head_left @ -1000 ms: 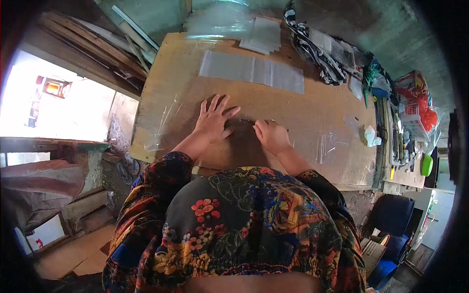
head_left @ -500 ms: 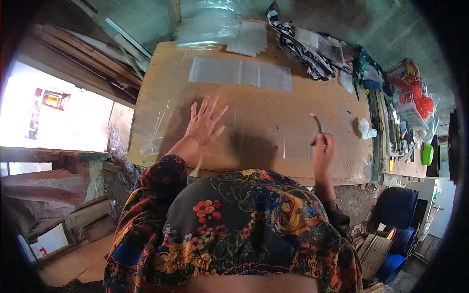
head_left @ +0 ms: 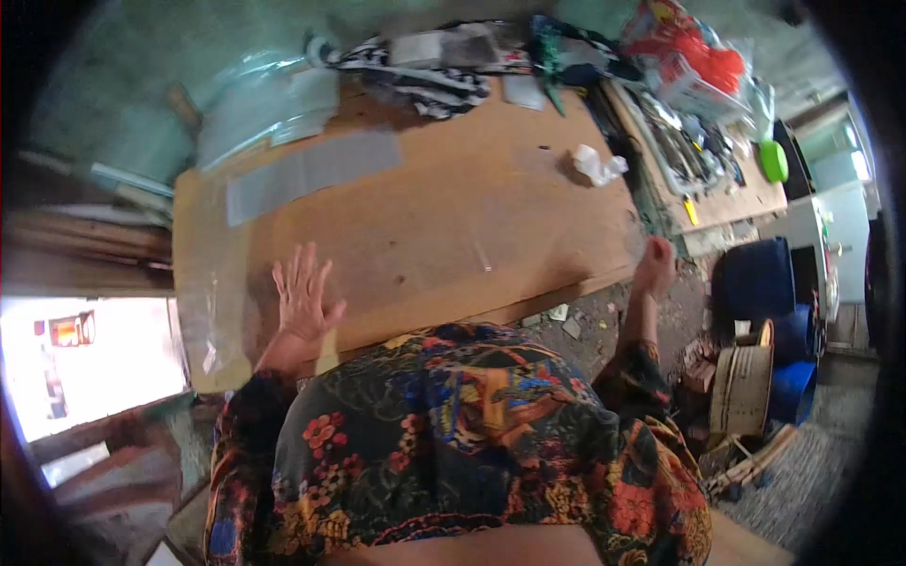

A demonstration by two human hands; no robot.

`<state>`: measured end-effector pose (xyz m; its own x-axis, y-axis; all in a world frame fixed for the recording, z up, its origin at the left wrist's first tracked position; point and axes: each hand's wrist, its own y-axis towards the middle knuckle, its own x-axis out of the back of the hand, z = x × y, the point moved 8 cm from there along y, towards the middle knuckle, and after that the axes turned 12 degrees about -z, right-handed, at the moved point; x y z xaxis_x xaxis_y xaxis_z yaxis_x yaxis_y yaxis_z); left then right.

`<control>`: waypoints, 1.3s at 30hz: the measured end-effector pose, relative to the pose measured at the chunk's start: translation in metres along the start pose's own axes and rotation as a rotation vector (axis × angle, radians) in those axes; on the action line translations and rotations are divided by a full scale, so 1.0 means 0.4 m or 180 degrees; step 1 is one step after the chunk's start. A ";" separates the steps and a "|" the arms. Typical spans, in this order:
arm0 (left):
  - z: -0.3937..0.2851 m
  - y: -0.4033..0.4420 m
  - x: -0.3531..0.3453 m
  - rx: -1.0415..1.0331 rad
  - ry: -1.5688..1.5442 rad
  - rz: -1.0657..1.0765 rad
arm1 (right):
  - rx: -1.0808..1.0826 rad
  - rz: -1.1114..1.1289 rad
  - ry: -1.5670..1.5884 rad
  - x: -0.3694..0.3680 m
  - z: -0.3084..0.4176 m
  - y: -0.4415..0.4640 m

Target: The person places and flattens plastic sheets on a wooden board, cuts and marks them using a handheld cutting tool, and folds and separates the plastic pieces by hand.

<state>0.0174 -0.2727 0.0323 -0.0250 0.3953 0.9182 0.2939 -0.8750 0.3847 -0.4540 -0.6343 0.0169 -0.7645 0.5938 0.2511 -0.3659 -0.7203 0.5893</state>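
Note:
My left hand (head_left: 304, 300) lies on the wooden table (head_left: 444, 217) near its front edge, fingers spread, holding nothing that I can see. My right hand (head_left: 655, 270) is closed in a fist just past the table's right front corner. Whatever is inside that fist is hidden from this view. Beyond my left hand, a strip of translucent plastic sheets (head_left: 316, 176) lies flat. Further back rests a pile of shiny clear plastic (head_left: 250, 113). A crumpled white piece (head_left: 597, 166) sits near the table's right edge.
Black-and-white striped cloth (head_left: 429, 92) bunches along the back edge. At right, a side table holds a tray of tools (head_left: 675, 141), a yellow-handled tool (head_left: 690, 209) and a red bag (head_left: 717, 71). Blue containers (head_left: 755, 278) and a cardboard piece (head_left: 741, 390) stand on the floor.
My view has turned to the right. My right hand has moved from above the table to beyond its corner; the thin dark curved item it held no longer shows. My left hand stays spread flat.

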 end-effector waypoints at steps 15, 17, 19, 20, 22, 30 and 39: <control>-0.180 0.060 -0.121 0.0149 -0.0834 -0.0189 | 0.0842 0.1140 -0.1880 -0.136 -0.099 0.010; -0.169 0.067 -0.130 0.0339 -0.0564 -0.0149 | 0.0728 0.1170 -0.1873 -0.127 -0.079 0.008; -0.157 0.082 -0.123 0.0468 -0.0342 -0.0322 | 0.0696 0.1286 -0.1865 -0.123 -0.051 0.004; -0.150 0.092 -0.115 0.0520 -0.0178 -0.0471 | 0.0753 0.1228 -0.2071 -0.116 -0.039 0.004; -0.157 0.126 -0.081 0.0455 -0.0255 -0.0515 | 0.0875 0.1219 -0.2148 -0.123 -0.001 -0.008; -0.263 0.216 0.089 0.0199 -0.1059 -0.0573 | 0.2966 0.2923 0.0666 -0.266 0.749 -0.358; 0.020 0.014 0.389 0.1305 -0.1648 0.0750 | 0.3019 0.5922 0.1248 -0.383 0.989 -0.609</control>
<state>0.0227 -0.2140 0.1765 0.5121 0.3795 0.7706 0.5749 -0.8180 0.0208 -0.0378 -0.4082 0.1387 0.0845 -0.6012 0.7946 0.9790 0.1986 0.0462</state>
